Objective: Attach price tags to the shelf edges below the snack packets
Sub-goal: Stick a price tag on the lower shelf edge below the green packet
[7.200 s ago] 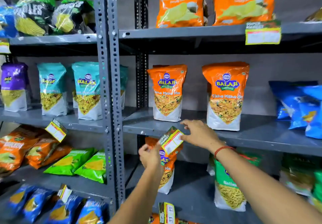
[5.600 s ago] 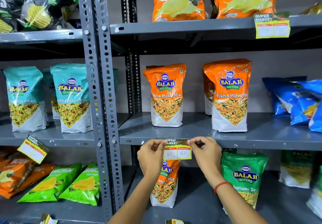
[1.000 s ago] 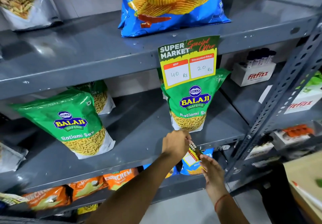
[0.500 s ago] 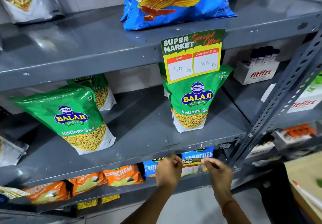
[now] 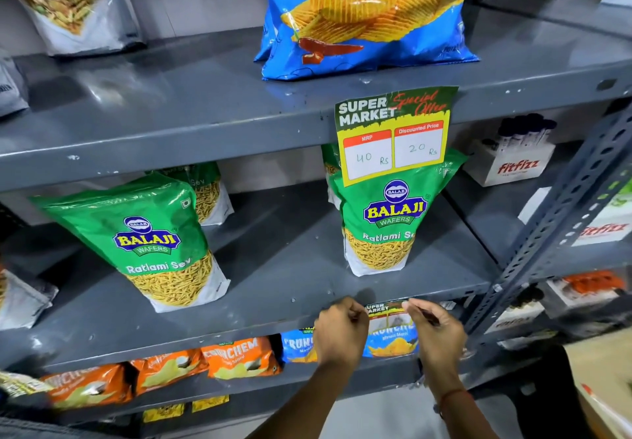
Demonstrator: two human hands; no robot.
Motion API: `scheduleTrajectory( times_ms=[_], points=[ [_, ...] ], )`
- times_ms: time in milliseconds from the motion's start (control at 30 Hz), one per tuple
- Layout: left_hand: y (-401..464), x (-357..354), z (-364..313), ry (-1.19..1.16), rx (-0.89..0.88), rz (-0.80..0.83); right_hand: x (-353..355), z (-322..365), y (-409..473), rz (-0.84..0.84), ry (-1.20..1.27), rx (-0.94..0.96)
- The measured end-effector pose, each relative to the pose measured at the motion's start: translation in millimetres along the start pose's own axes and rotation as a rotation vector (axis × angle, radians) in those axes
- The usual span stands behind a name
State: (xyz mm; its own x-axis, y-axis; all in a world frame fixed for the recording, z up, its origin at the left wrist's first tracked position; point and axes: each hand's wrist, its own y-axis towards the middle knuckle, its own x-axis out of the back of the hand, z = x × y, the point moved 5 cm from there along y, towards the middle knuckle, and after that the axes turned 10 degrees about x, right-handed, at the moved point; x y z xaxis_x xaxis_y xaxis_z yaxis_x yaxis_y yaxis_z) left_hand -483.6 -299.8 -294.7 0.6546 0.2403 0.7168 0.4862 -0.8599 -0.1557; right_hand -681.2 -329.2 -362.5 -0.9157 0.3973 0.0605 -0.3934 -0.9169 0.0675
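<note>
Since half a second ago both hands, left hand [image 5: 338,332] and right hand [image 5: 437,332], have lifted the tag [image 5: 388,312] to the shelf edge [image 5: 205,331], fingers pinching its corners; uneven pressing could stick it crooked.

The shelf [image 5: 205,120] is showing plain dark grey, and on it the chips bag [image 5: 362,18] is showing bright blue with ridged yellow-orange crisps and a red chilli. The upper price tag [image 5: 393,134] is showing dark green over yellow, with red-topped white boxes, while the two near packets [image 5: 154,240] [image 5: 386,219] are wearing green with a blue and yellow badge. Far below to the left, orange packets [image 5: 239,358] are lying beside blue ones.
</note>
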Motion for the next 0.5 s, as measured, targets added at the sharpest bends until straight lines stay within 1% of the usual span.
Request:
scheduleTrajectory(
  times_ms=[133,200,267,333,400,500],
  points=[
    [4.0,-2.7,2.4,0.039,-0.032,-0.016,-2.9,-3.2,2.2,-0.030,-0.038,0.012],
    [6.2,-0.9,4.7,0.045,-0.027,-0.021,-2.7,2.1,2.6,-0.087,-0.066,0.062],
    [7.6,4.0,8.7,0.035,-0.009,-0.033,1.0,6.3,0.9,-0.171,-0.071,0.065],
    [5.1,9.3,12.7,0.011,0.000,-0.034,3.0,8.7,-3.7,-0.205,-0.084,0.074],
    [0.0,18.7,24.2,-0.048,0.020,-0.031,-8.1,16.3,-15.3,-0.159,-0.123,0.122],
    [-9.8,43.2,51.6,-0.128,0.058,-0.045,-48.1,38.8,-42.8,-0.027,-0.152,0.241]
  ],
)
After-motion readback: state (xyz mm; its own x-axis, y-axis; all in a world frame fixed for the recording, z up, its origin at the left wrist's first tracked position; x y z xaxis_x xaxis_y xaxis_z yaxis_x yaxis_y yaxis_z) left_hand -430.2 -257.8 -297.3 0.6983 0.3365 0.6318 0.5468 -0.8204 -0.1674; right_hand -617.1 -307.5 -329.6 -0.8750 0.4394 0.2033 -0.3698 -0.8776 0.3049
